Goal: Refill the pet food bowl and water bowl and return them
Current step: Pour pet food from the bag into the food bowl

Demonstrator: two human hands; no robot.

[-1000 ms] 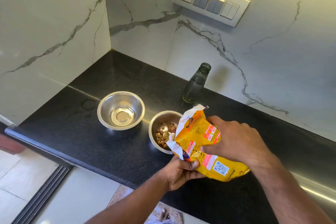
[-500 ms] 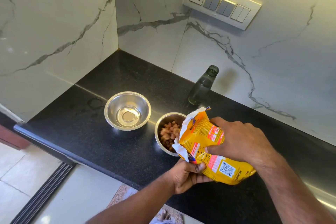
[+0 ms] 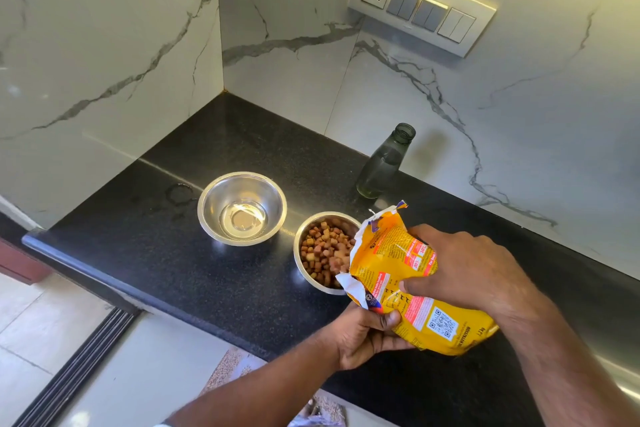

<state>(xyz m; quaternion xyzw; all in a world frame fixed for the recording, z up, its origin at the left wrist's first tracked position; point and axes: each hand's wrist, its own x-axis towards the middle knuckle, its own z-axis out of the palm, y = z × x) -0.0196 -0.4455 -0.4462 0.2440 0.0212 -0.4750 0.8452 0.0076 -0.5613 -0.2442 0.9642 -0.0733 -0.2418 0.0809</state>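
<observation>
A yellow pet food bag (image 3: 388, 264) lies tilted with its torn mouth over a small steel bowl (image 3: 304, 236) on the black counter. Brown kibble (image 3: 323, 250) fills much of that bowl. My right hand (image 3: 460, 267) grips the bag's middle from above. My left hand (image 3: 367, 336) holds the bag's lower edge from beneath, thumb on its front. To the left stands a larger steel bowl (image 3: 242, 206) with a little water at its bottom. A dark glass bottle (image 3: 382, 163), uncapped, stands behind the bowls by the wall.
The black counter (image 3: 173, 253) ends in a rounded front edge close to my body. Marble walls meet in a corner at the back left. A switch panel (image 3: 420, 4) hangs on the wall. A wet ring marks the counter left of the water bowl. Floor tiles and a mat lie below.
More kibble has poured from the bag, and the food bowl has gone from a thin scatter to a heap. Both hands keep their hold on the bag.
</observation>
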